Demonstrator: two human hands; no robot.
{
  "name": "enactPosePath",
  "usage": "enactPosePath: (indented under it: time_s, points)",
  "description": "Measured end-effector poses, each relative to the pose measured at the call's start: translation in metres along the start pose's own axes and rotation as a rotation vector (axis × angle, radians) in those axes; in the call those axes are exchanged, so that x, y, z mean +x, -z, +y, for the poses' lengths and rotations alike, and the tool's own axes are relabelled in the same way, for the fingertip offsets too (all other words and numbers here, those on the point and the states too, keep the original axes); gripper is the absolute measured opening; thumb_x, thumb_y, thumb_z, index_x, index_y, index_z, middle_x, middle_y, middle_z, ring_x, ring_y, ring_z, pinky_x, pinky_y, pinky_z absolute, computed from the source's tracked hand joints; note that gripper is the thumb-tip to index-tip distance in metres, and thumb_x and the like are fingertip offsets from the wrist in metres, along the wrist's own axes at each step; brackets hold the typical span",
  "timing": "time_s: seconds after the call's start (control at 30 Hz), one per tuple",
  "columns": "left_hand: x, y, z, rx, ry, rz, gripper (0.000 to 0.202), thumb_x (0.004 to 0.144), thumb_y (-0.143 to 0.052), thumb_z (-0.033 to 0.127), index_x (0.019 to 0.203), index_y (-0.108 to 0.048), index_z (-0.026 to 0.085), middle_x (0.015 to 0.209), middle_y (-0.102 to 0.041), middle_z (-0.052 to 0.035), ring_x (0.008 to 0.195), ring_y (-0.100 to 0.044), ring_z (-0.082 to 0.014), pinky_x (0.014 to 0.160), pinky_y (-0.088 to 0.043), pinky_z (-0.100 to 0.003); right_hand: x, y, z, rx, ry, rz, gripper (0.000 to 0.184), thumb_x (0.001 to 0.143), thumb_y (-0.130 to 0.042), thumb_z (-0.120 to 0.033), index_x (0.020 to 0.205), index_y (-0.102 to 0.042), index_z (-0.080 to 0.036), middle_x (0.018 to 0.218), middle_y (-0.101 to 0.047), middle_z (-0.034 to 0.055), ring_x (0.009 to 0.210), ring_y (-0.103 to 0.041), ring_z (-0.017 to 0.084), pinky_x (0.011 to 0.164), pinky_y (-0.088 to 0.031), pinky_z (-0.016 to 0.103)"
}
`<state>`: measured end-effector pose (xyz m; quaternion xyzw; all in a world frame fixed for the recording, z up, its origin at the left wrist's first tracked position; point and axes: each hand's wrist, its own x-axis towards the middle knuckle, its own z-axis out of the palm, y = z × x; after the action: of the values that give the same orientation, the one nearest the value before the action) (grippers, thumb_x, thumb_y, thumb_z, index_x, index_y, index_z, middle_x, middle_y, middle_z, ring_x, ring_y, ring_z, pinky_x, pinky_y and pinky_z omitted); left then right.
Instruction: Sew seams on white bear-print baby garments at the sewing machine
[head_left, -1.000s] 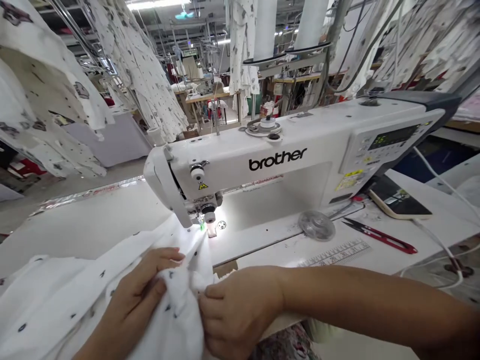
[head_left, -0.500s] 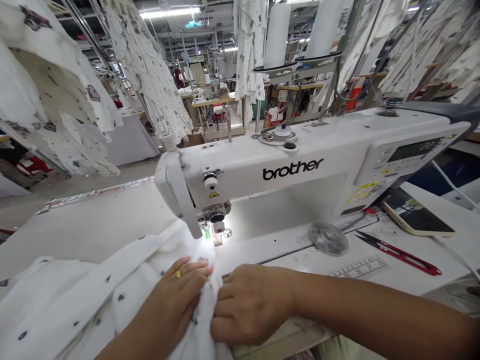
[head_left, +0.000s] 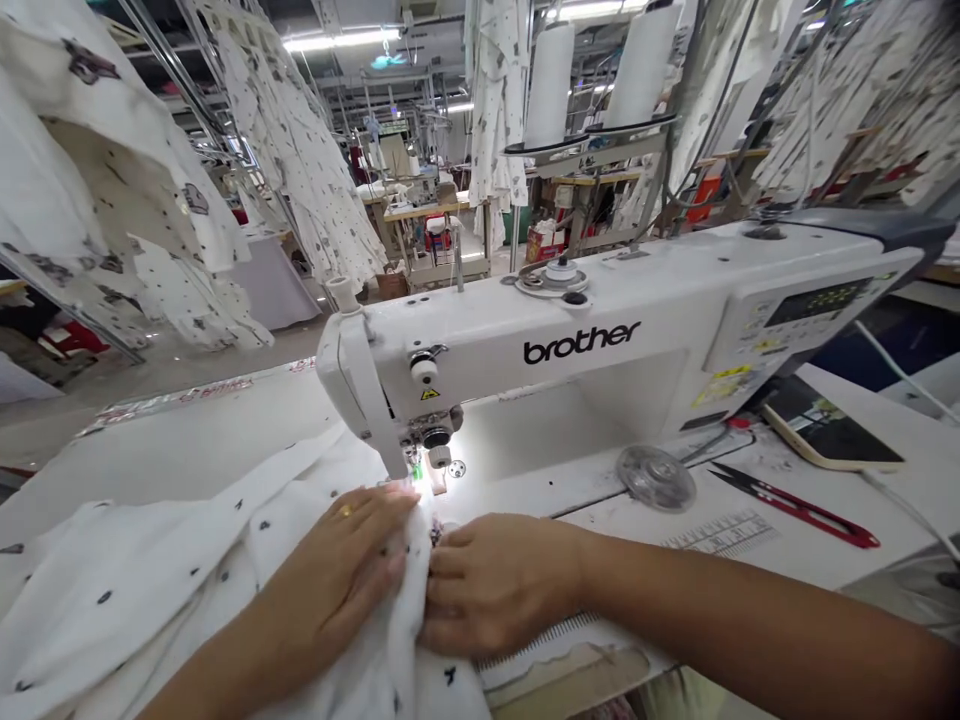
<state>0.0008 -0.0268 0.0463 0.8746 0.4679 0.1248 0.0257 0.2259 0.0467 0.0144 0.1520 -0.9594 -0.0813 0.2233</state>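
Observation:
White fabric with small dark printed motifs [head_left: 180, 560] spreads over the left of the sewing machine table and runs under the presser foot area of the white sewing machine [head_left: 480, 340]. My left hand [head_left: 345, 560] lies on the fabric with fingers stretched toward the needle, the fingertips close to the lit needle area; a ring shows on one finger. Just right of it, my right hand [head_left: 487, 585] is closed with curled fingers on the fabric's right edge. Its fingertips are partly hidden behind the knuckles. The needle itself is lost in the glare.
To the right lie a clear round plastic disc [head_left: 656, 478], red-handled thread snips [head_left: 799, 505] and a phone [head_left: 832, 425] with a cable. A ruler scale [head_left: 716, 532] marks the table. Thread cones [head_left: 551, 90] stand behind the machine, and printed fabric [head_left: 292, 140] hangs behind.
Both hands have shifted slightly, the left one forward nearer the needle with the fabric. The fabric at the left has slid forward, and more of the table's front edge shows below my right hand.

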Motion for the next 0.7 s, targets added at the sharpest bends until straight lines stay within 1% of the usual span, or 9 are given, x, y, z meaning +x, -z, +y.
enactPosePath:
  time_s: [0.1, 0.17, 0.23, 0.3, 0.37, 0.43, 0.53, 0.6, 0.7]
  points:
    - [-0.022, -0.010, 0.022, 0.041, 0.021, 0.115, 0.064, 0.088, -0.056, 0.030, 0.148, -0.034, 0.027, 0.143, -0.054, -0.0058, 0.128, -0.054, -0.0261, 0.106, -0.049, -0.037, 0.003, -0.003, -0.010, 0.039, 0.016, 0.076, 0.017, 0.091, -0.052, -0.013, 0.082, -0.066, -0.016, 0.065, -0.056, -0.0002, 0.062, -0.055, 0.016, 0.053, -0.039, 0.030]
    - [-0.032, -0.027, 0.031, 0.066, 0.055, 0.158, 0.066, 0.084, -0.059, 0.029, 0.146, -0.036, 0.023, 0.141, -0.055, -0.0080, 0.125, -0.057, -0.0260, 0.101, -0.052, -0.035, 0.004, -0.004, -0.013, 0.088, -0.008, 0.028, 0.012, 0.088, -0.059, -0.016, 0.078, -0.066, -0.018, 0.063, -0.056, -0.0018, 0.060, -0.055, 0.015, 0.051, -0.037, 0.030]
    - [-0.036, -0.042, 0.034, 0.089, 0.103, 0.204, 0.057, 0.083, -0.059, 0.025, 0.137, -0.044, 0.021, 0.136, -0.058, -0.0104, 0.122, -0.059, -0.0263, 0.098, -0.054, -0.036, 0.004, -0.001, -0.013, 0.182, -0.058, -0.074, 0.008, 0.083, -0.066, -0.023, 0.076, -0.065, -0.019, 0.067, -0.061, -0.0026, 0.066, -0.058, 0.016, 0.053, -0.038, 0.031]
    - [-0.032, -0.048, 0.033, 0.080, 0.134, 0.219, 0.041, 0.081, -0.055, 0.018, 0.122, -0.054, 0.022, 0.130, -0.061, -0.0103, 0.118, -0.061, -0.0262, 0.094, -0.055, -0.037, 0.004, 0.007, -0.009, 0.306, -0.138, -0.170, 0.015, 0.080, -0.070, -0.030, 0.072, -0.063, -0.019, 0.072, -0.065, -0.0028, 0.073, -0.060, 0.015, 0.057, -0.040, 0.029]
    - [-0.024, -0.040, 0.028, 0.027, 0.173, 0.202, 0.030, 0.080, -0.050, 0.014, 0.106, -0.059, 0.023, 0.117, -0.066, -0.0078, 0.106, -0.065, -0.0245, 0.086, -0.057, -0.037, 0.003, 0.017, -0.003, 0.437, -0.237, -0.222, 0.025, 0.082, -0.072, -0.036, 0.067, -0.061, -0.018, 0.074, -0.067, -0.0028, 0.074, -0.062, 0.013, 0.060, -0.040, 0.026]
    - [-0.013, -0.023, 0.019, -0.042, 0.270, 0.159, 0.020, 0.082, -0.046, 0.014, 0.094, -0.058, 0.024, 0.091, -0.068, -0.0019, 0.081, -0.068, -0.0198, 0.069, -0.057, -0.031, 0.003, 0.027, 0.003, 0.556, -0.333, -0.254, 0.031, 0.086, -0.071, -0.040, 0.067, -0.063, -0.018, 0.074, -0.069, -0.0027, 0.071, -0.062, 0.011, 0.060, -0.039, 0.024]
    - [0.004, 0.001, 0.007, -0.134, 0.416, 0.150, 0.012, 0.086, -0.043, 0.019, 0.079, -0.050, 0.025, 0.061, -0.055, 0.0058, 0.054, -0.056, -0.0148, 0.049, -0.046, -0.024, 0.004, 0.035, 0.009, 0.638, -0.499, -0.239, 0.024, 0.092, -0.067, -0.037, 0.078, -0.069, -0.017, 0.076, -0.070, -0.0019, 0.070, -0.063, 0.010, 0.060, -0.038, 0.021]
    - [0.013, 0.009, 0.005, -0.187, 0.418, 0.171, 0.015, 0.087, -0.039, 0.019, 0.074, -0.046, 0.024, 0.059, -0.052, 0.0060, 0.053, -0.053, -0.0140, 0.048, -0.043, -0.023, 0.007, 0.035, 0.011, 0.614, -0.673, -0.171, 0.018, 0.094, -0.064, -0.032, 0.087, -0.072, -0.017, 0.078, -0.071, -0.0005, 0.071, -0.064, 0.011, 0.063, -0.039, 0.021]
    - [0.020, 0.005, 0.008, -0.222, 0.352, 0.170, 0.012, 0.088, -0.041, 0.021, 0.077, -0.046, 0.024, 0.064, -0.055, 0.0050, 0.055, -0.054, -0.0139, 0.051, -0.044, -0.023, 0.011, 0.024, 0.010, 0.498, -0.931, -0.071, 0.016, 0.094, -0.063, -0.030, 0.096, -0.072, -0.017, 0.087, -0.073, 0.0029, 0.079, -0.065, 0.015, 0.068, -0.042, 0.024]
